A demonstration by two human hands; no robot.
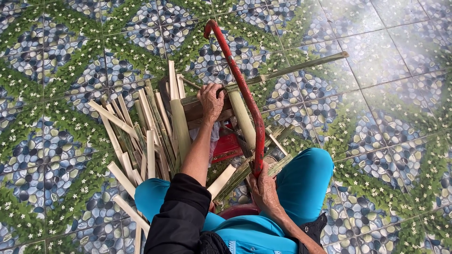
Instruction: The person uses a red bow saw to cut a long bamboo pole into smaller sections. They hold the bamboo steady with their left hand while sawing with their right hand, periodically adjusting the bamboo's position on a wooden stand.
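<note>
Right, the left hand (pixel 210 99) presses down, fingers curled over a long bamboo stalk (pixel 301 66) lying across a wooden block (pixel 197 113), while the right hand (pixel 263 188) is clenched round the handle of a red-framed saw (pixel 245 94). The danger: the saw runs just beside those left fingers, and if the round stalk rolls, it could jump onto them. Split bamboo strips (pixel 141 136) crowd the tiled floor (pixel 386 94).

left hand (pixel 210 100) pressing bamboo pole (pixel 301 66) on wood block (pixel 197 110) | right hand (pixel 263 188) gripping red saw (pixel 245 94) | bamboo strips (pixel 141 136) lying on floor (pixel 386 94)
</note>
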